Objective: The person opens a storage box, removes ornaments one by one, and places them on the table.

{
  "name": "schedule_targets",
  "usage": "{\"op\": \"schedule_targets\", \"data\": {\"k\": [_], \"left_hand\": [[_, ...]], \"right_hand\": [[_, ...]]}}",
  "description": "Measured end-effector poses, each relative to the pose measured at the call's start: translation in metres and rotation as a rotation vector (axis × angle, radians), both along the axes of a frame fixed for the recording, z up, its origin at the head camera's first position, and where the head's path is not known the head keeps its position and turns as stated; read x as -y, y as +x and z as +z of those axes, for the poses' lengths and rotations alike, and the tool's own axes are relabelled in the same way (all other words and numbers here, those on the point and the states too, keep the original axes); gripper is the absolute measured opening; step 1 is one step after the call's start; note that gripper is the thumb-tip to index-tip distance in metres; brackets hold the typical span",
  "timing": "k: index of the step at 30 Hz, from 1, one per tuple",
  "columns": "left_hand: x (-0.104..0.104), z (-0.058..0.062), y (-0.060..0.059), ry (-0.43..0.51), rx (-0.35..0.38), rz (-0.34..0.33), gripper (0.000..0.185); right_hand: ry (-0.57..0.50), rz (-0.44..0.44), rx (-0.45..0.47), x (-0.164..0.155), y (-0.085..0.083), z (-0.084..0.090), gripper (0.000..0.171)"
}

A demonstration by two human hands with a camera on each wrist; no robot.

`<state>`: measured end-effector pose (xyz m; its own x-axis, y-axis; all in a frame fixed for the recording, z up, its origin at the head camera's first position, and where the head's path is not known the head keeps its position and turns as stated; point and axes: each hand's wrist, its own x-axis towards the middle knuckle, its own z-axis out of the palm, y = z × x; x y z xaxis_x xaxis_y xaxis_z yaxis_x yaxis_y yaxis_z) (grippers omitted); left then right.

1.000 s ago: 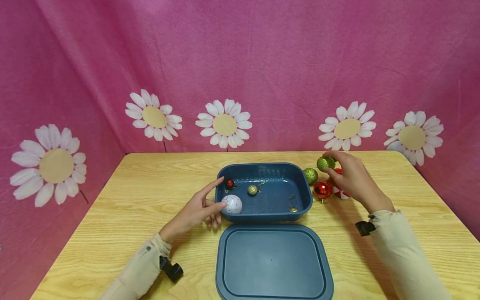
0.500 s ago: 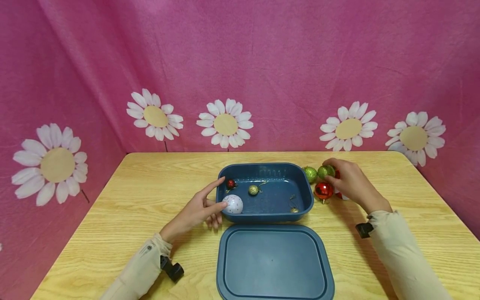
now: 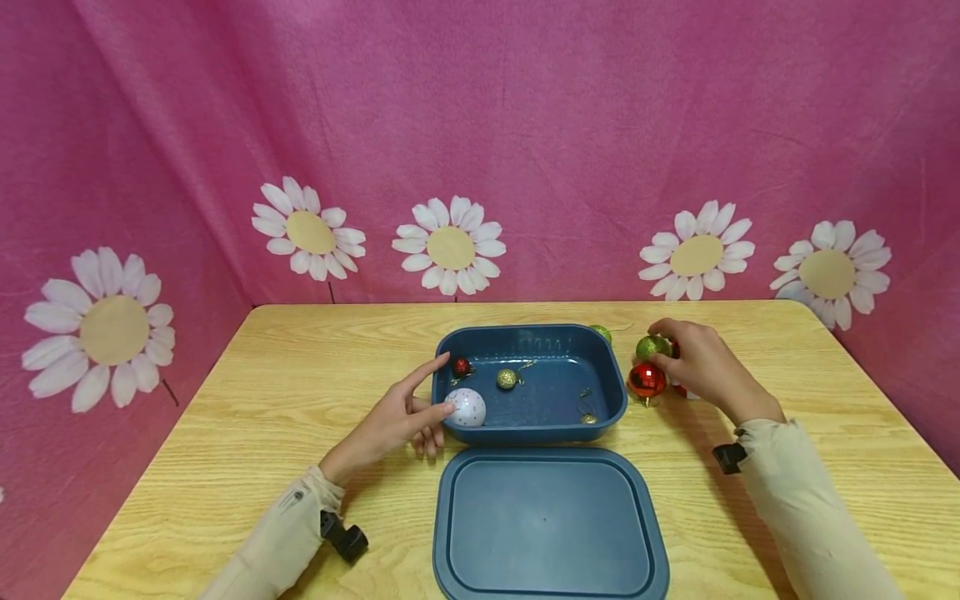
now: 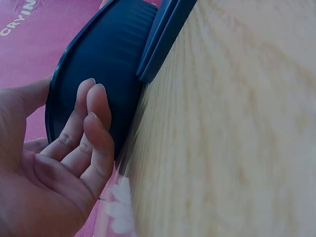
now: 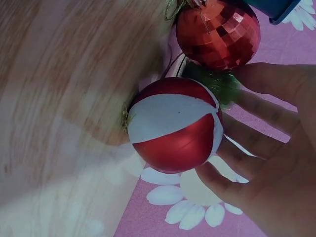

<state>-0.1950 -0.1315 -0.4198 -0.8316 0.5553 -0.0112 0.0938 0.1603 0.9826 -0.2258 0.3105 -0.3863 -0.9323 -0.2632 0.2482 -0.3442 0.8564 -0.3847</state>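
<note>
The lid (image 3: 551, 525) is laid flat on the tabletop (image 3: 315, 375), nearest the viewer. Just beyond, the container (image 3: 536, 434) is touched at its left end by the left hand (image 3: 393, 425), fingers loosely spread about the rim, no firm grip seen. To its right, a red faceted ball (image 3: 647, 380) is set down; a red-and-white ball (image 5: 175, 126) is seen near the right hand (image 3: 701, 358) (contact cannot be told). Slightly farther, right of the container, the green glitter ball (image 3: 652, 348) is pinched between that hand's thumb and fingers. It is judged light, rigid and probably hollow; friction should be given by the grainy coat, but hard squeezing might crack the shell. Opposed fingertips are best placed around its widest girth. A second green ball (image 3: 602, 332) is partly hidden behind the container.
</note>
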Motion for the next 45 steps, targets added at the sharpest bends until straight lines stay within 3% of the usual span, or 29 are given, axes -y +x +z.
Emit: {"op": "schedule_targets", "data": {"k": [5, 15, 22, 29, 35, 40, 45], "left_hand": [[0.000, 0.000, 0.000, -0.002, 0.001, -0.002, 0.072], [0.000, 0.000, 0.000, 0.005, -0.002, -0.006, 0.072], [0.001, 0.000, 0.000, 0.004, -0.004, -0.008, 0.072], [0.000, -0.001, 0.000, 0.014, -0.001, -0.010, 0.072], [0.000, -0.001, 0.000, 0.017, 0.002, -0.008, 0.071], [0.000, -0.001, 0.000, 0.016, 0.008, -0.006, 0.071], [0.000, -0.001, -0.001, 0.021, 0.021, -0.001, 0.072]], "right_hand": [[0.024, -0.009, 0.003, 0.001, 0.001, 0.001, 0.033], [0.013, 0.031, -0.094, 0.015, 0.007, 0.016, 0.028], [0.015, 0.069, -0.122, 0.043, 0.021, 0.032, 0.027], [0.082, 0.145, -0.135, 0.080, 0.033, 0.030, 0.025], [0.171, 0.206, -0.079, 0.102, 0.040, 0.018, 0.030], [0.225, 0.265, 0.054, 0.115, 0.047, 0.006, 0.037], [0.238, 0.253, 0.159, 0.122, 0.052, 0.001, 0.046]]}}
